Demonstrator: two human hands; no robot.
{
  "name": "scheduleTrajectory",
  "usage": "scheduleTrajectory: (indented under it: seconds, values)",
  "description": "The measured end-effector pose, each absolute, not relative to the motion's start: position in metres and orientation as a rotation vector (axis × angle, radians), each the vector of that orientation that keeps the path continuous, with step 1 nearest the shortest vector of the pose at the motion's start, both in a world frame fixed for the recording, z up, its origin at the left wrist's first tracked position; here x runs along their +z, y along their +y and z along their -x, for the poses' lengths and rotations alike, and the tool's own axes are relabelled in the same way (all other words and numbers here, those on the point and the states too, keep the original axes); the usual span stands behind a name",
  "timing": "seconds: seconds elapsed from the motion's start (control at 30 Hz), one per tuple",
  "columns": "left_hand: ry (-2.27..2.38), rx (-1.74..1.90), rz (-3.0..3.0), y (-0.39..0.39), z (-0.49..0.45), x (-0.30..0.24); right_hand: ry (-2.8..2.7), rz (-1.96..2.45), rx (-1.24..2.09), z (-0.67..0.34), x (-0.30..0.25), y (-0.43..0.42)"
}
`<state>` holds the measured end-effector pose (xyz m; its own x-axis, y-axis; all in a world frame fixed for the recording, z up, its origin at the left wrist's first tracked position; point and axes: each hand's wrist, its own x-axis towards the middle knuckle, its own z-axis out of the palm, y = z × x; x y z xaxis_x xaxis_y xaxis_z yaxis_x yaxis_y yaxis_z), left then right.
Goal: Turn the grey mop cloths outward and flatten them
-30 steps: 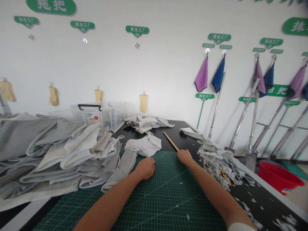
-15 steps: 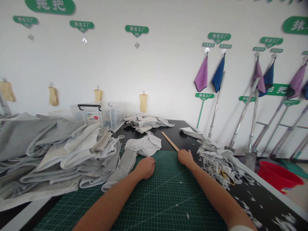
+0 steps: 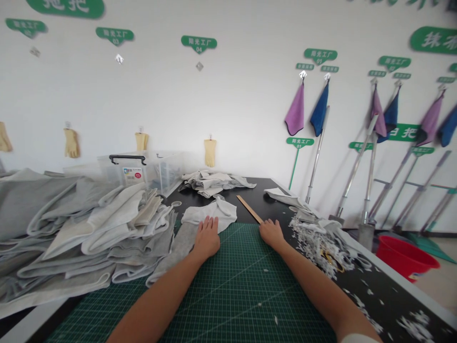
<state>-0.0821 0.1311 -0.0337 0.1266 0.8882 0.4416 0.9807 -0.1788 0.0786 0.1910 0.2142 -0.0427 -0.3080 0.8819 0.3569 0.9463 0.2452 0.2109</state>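
Observation:
My left hand [image 3: 207, 237] is stretched forward at the far edge of the green cutting mat [image 3: 235, 295], fingers flat and open, their tips on a white cloth piece [image 3: 214, 213]. My right hand [image 3: 271, 232] rests at the mat's far right corner, touching the near end of a wooden ruler [image 3: 250, 209]; its fingers curl down and I cannot see whether they grip it. A grey cloth strip [image 3: 171, 255] lies just left of my left forearm.
A big heap of grey and white cloths [image 3: 82, 233] fills the left. A clear plastic box [image 3: 143, 171] and another cloth pile [image 3: 210, 182] stand behind. White cloth scraps [image 3: 321, 238] lie right of the mat. A red basin [image 3: 407, 259] sits on the floor.
My left hand has opened from a loose fist and reached forward onto the white cloth piece. My right hand has barely moved. The view has shifted slightly.

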Motion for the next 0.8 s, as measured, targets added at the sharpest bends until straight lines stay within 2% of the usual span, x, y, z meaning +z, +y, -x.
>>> scheduleTrajectory:
  seconds: [0.37,0.8]
  values:
    - [-1.891,-0.518,2.045,0.131,0.091,-0.031,-2.320,1.703,-0.617,-0.191,-0.046,0.211]
    - [-1.675,-0.892,1.946,0.120,0.084,0.004,-2.322,1.620,-0.631,-0.181,-0.030,0.200]
